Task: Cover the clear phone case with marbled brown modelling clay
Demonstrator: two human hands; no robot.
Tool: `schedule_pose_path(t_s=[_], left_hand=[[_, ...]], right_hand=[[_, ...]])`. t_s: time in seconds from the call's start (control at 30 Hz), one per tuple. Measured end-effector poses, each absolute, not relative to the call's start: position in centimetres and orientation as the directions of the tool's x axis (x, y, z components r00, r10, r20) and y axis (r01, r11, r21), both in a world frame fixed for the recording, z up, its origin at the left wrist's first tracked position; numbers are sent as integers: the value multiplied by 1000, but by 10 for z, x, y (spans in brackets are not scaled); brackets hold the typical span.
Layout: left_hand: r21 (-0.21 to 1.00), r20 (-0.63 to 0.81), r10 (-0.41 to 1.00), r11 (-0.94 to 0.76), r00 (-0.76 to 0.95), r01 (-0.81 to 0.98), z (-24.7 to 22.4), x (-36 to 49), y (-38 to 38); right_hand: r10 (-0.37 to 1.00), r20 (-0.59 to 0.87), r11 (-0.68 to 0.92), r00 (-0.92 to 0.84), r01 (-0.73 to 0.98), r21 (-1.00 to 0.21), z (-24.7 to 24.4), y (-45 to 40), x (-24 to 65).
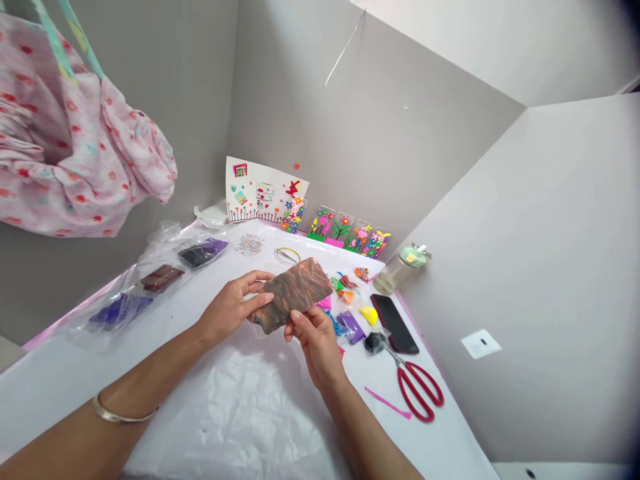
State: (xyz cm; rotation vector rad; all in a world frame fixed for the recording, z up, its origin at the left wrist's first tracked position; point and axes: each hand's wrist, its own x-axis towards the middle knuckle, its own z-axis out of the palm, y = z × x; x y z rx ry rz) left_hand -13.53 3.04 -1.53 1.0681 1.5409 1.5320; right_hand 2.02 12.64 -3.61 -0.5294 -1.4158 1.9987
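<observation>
Above the middle of the table I hold a phone case (300,290) covered in a marbled brown and black layer, tilted with its right end higher. A clear rim shows at its lower left corner. My left hand (231,305) grips the left end, thumb on the face and fingers behind the far edge. At the lower edge, my right hand (320,347) pinches the case between thumb and fingers. Just past it lie soft clay pieces, among them a yellow lump (369,315), a purple packet (351,327) and a black wrapped lump (375,343).
Red-handled scissors (419,393), a dark phone (395,323) and a pink strip (388,403) lie to the right. Decorated clear cases (343,227) lean on the wall near a bottle (400,269). Bagged clay (163,278) lies left, below hanging floral cloth (85,147).
</observation>
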Motion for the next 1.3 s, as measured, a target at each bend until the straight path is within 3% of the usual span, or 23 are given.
schedule_pose_path(t_s=[0.5,0.8,1.3], left_hand=[[986,40,927,-98,-373,-136,-22,-139,36],[997,69,904,-77,-422,-3,-28,-136,40],[987,119,916,-149,-384,-51,-22,-137,33]], right_hand=[[779,-5,-304,-627,-371,-877,-29,130,19],[670,32,-218,-741,-239,-946,-32,123,19],[617,41,-224,-786,-225,-948,-34,120,20]])
